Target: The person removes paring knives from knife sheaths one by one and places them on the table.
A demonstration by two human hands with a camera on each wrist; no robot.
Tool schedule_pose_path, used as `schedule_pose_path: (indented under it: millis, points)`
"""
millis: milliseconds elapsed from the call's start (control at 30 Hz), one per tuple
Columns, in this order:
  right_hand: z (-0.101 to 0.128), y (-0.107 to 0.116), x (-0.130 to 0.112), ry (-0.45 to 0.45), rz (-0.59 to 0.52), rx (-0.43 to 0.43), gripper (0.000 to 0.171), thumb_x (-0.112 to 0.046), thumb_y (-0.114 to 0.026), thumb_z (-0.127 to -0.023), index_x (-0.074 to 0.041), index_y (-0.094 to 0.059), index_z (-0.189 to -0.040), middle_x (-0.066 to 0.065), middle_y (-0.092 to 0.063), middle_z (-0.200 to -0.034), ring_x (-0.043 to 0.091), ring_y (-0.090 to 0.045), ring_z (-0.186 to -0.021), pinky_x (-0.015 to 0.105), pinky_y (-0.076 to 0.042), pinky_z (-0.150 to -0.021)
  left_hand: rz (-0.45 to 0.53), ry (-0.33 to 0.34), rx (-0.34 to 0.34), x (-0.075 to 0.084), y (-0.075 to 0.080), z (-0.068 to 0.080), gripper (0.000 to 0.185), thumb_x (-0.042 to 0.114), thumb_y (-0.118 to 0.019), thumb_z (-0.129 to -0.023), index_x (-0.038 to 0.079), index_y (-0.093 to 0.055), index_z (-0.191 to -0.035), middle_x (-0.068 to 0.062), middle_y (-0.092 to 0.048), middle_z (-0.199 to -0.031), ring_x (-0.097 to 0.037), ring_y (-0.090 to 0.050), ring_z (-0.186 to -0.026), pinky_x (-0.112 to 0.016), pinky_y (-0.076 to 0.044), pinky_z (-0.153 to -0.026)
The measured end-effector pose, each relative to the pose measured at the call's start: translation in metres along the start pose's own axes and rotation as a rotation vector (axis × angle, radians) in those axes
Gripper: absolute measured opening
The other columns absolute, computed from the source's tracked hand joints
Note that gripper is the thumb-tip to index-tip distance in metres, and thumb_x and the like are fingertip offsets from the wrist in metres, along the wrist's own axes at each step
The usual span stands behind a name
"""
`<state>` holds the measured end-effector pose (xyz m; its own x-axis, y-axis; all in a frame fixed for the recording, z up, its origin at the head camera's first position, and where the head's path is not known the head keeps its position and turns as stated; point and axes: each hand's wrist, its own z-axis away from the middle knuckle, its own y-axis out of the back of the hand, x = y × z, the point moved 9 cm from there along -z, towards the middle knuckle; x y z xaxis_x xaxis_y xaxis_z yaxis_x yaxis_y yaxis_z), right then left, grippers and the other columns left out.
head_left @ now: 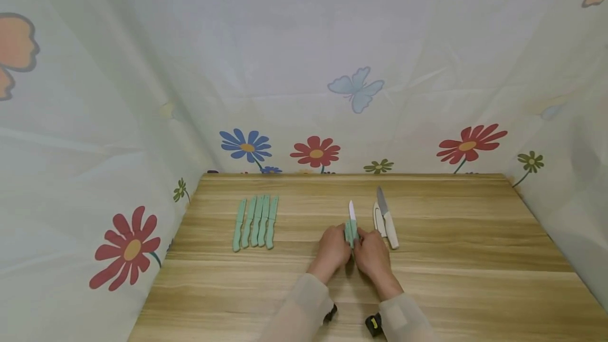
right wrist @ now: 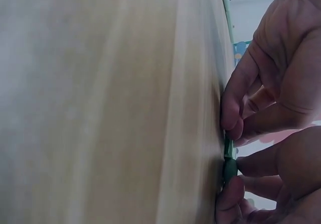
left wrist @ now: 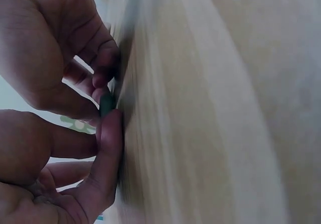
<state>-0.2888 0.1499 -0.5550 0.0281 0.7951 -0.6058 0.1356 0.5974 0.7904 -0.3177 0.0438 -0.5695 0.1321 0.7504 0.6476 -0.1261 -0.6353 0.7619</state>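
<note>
The left hand and right hand pinch a green knife, tip toward the counter's far edge, likely to spare the fingers.

No text can be read
Yellow mark on the black device: too small to read.

Off-wht sleeves, blk wrist cams, R w/ yel mark
</note>
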Motion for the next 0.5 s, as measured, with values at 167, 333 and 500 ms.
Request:
schedule_pose_path:
  millis: [167,333,500]
  points:
    - [-0.006,-0.002,0.003,-0.013,0.043,-0.010,0.041,-0.008,-0.057,-0.099,0.009,-0.062,-0.135,0.031,-0.067,-0.113,0.042,-0.061,-0.104,0.056,-0.054,-0.081,0.018,0.020,-0.030,-0.001,-0.002,-0.007,0.051,0.001,-0.066,-0.091,-0.004,-0.059,-0.141,-0.023,-0.069,-0.128,-0.035,-0.066,-0.118,-0.044,-0.055,-0.102]
    - [-0.011,-0.005,0.007,-0.055,0.073,-0.013,0.042,-0.011,-0.054,-0.101,0.005,-0.060,-0.140,0.033,-0.065,-0.118,0.044,-0.061,-0.106,0.059,-0.054,-0.081,0.035,0.054,-0.085,-0.003,-0.007,-0.015,0.053,0.005,-0.066,-0.097,-0.001,-0.053,-0.148,-0.022,-0.065,-0.137,-0.034,-0.066,-0.120,-0.042,-0.056,-0.101]
    - [-0.015,-0.009,0.009,-0.082,0.109,-0.026,0.044,-0.015,-0.053,-0.103,0.003,-0.058,-0.143,0.033,-0.063,-0.117,0.044,-0.061,-0.102,0.057,-0.054,-0.079,-0.020,0.042,-0.103,-0.003,-0.010,-0.019,0.054,0.009,-0.065,-0.099,0.002,-0.050,-0.151,-0.021,-0.065,-0.139,-0.033,-0.066,-0.119,-0.040,-0.056,-0.100]
